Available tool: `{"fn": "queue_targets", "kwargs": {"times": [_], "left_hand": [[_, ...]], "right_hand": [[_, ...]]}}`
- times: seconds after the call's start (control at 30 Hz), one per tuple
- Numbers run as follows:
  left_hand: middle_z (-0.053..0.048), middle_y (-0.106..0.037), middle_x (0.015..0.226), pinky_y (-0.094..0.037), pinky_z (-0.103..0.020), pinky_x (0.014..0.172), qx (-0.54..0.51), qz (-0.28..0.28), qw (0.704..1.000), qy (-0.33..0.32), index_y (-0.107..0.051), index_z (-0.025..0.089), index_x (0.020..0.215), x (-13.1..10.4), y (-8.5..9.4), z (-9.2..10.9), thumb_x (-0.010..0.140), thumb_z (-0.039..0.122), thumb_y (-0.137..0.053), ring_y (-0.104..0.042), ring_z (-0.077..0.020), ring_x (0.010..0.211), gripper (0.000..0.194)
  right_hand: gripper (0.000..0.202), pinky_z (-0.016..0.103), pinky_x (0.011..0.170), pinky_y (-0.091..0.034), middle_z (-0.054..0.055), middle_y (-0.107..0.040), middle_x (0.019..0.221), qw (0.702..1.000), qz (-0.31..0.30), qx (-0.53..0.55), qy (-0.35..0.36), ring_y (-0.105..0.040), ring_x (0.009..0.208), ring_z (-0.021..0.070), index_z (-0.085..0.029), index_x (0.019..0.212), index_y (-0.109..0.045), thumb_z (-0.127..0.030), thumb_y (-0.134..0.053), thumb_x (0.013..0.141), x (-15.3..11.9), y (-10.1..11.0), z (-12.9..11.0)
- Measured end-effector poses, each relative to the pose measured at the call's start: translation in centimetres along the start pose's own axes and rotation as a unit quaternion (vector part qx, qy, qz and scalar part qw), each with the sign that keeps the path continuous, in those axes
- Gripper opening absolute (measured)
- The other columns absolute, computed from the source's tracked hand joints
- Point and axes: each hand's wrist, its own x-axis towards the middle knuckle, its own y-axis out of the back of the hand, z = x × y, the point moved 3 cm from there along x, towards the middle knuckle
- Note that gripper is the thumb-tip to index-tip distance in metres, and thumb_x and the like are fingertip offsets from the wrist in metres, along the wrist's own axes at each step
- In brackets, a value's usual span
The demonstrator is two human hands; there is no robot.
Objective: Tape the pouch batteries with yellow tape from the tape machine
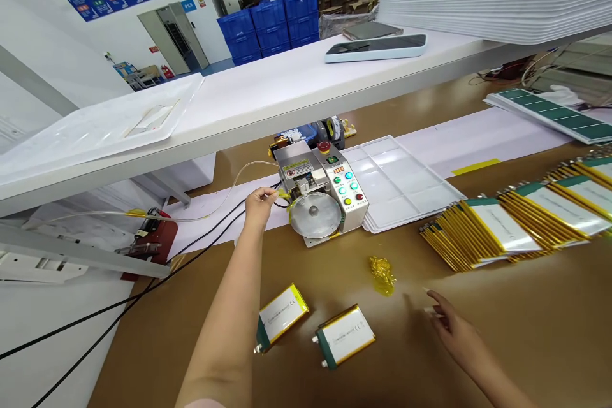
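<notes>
My left hand (259, 206) reaches to the left side of a tape machine (313, 188), its fingers pinched at a bit of yellow tape (283, 194) beside the round metal disc (315, 215). Low on the right, my right hand (449, 325) hovers over the brown table, thumb and fingers apart, with nothing visible between them. Two battery packs with white labels lie before me: the left one (283, 315) has yellow tape along its right end, and the other (347, 335) lies to its right. A crumpled heap of yellow film (382, 275) sits between the packs and my right hand.
Rows of battery packs (502, 227) stand stacked at the right. White trays (396, 182) lie behind the machine. A white shelf (268, 92) crosses above the table, bearing a phone (375, 49). Black cables (186, 257) run in from the left near my left arm.
</notes>
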Motion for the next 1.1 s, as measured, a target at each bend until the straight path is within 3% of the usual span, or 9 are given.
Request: {"fn": "queue_targets", "kwargs": {"times": [0.13, 0.23, 0.57, 0.7, 1.1], "left_hand": [[0.0, -0.062, 0.074, -0.04, -0.026, 0.07, 0.008, -0.075, 0.997, -0.022, -0.062, 0.02, 0.063, -0.8, 0.2, 0.7, 0.06, 0.025, -0.061, -0.051, -0.0123, 0.07, 0.006], [0.0, -0.064, 0.075, -0.04, -0.027, 0.071, 0.017, -0.097, 0.995, -0.02, -0.064, 0.021, 0.064, -1.4, 0.5, 0.6, 0.06, 0.026, -0.061, -0.052, -0.013, 0.07, 0.007], [-0.001, -0.064, 0.076, -0.042, -0.027, 0.069, -0.029, -0.047, 0.998, -0.002, -0.063, 0.019, 0.075, -1.1, 0.0, -0.3, 0.064, 0.032, -0.06, -0.055, -0.0123, 0.07, 0.017], [0.0, -0.062, 0.067, -0.042, -0.026, 0.064, -0.028, -0.027, 0.999, -0.001, -0.062, 0.018, 0.069, -0.7, -0.1, -0.2, 0.063, 0.031, -0.06, -0.053, -0.0118, 0.063, 0.014], [0.001, -0.063, 0.065, -0.04, -0.025, 0.063, 0.014, -0.034, 0.999, -0.038, -0.064, 0.018, 0.066, 0.7, -1.1, 0.8, 0.063, 0.028, -0.059, -0.052, -0.0119, 0.062, 0.011]], "right_hand": [[0.058, 0.034, 0.073, -0.045, 0.011, -0.063, 0.095, 1.0, -0.007, -0.007, 0.001, -0.061, 0.084, 0.0229, -0.018, 0.123, -0.041, -0.042, -0.035, 0.071, -0.3, 0.3, -0.1], [0.057, 0.034, 0.071, -0.046, 0.01, -0.063, 0.093, 1.0, -0.01, -0.013, -0.005, -0.061, 0.083, 0.0231, -0.018, 0.122, -0.043, -0.041, -0.036, 0.07, -0.5, 0.3, -0.5], [0.057, 0.033, 0.075, -0.045, 0.011, -0.063, 0.093, 1.0, -0.01, -0.011, 0.019, -0.06, 0.089, 0.0227, -0.017, 0.123, -0.041, -0.042, -0.034, 0.072, -0.5, -0.5, -1.0], [0.057, 0.033, 0.076, -0.045, 0.011, -0.063, 0.096, 1.0, -0.017, -0.021, 0.01, -0.059, 0.092, 0.0223, -0.018, 0.124, -0.04, -0.042, -0.033, 0.073, -0.7, -0.5, -0.6], [0.056, 0.034, 0.076, -0.045, 0.013, -0.064, 0.096, 1.0, 0.003, -0.021, 0.0, -0.06, 0.09, 0.0228, -0.016, 0.122, -0.042, -0.04, -0.033, 0.072, -1.1, -0.2, -0.5]]}}
